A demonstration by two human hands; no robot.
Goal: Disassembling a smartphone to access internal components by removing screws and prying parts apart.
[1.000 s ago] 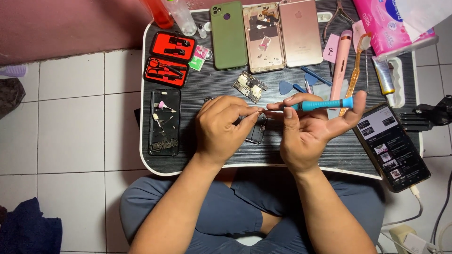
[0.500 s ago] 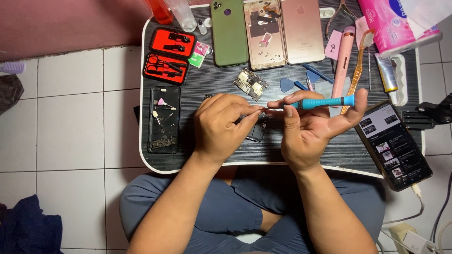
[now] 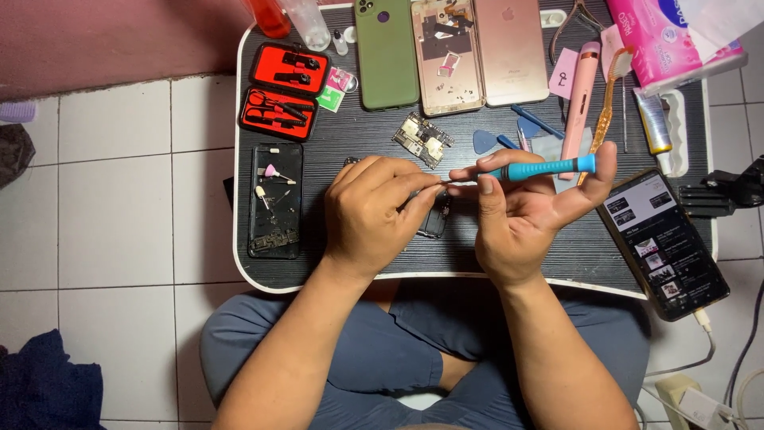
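Pinching the blue screwdriver (image 3: 541, 168), right hand (image 3: 517, 215) fingertips meet left hand (image 3: 374, 211) at its tip.

The left hand (image 3: 374, 211) covers most of a small dark part (image 3: 436, 223) on the desk (image 3: 509, 263). What its fingertips pinch at the screwdriver (image 3: 541, 169) tip is too small to identify. The top edge crops the red bottle (image 3: 269, 16), clear bottle (image 3: 306, 20) and three phones.

Green phone (image 3: 387, 54), red tool case (image 3: 281, 89)
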